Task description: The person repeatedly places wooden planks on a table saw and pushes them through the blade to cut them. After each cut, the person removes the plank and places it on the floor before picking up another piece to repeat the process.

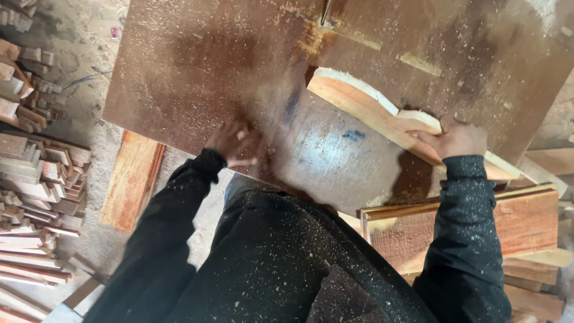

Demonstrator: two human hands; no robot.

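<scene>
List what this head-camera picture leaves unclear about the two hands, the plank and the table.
- Left hand: blurred in the head view, so its fingers cannot be counted; it holds nothing.
- Right hand: its grip on the long reddish wooden plank hides the palm side.
- Plank's near end: covered by the right hand and black sleeve.
- Dusty brown saw table: cut off by the top edge.

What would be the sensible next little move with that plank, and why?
Probably bring the left hand over to steady the plank: only the right hand grips it at its near end, while its far end lies short of the blade.
</scene>
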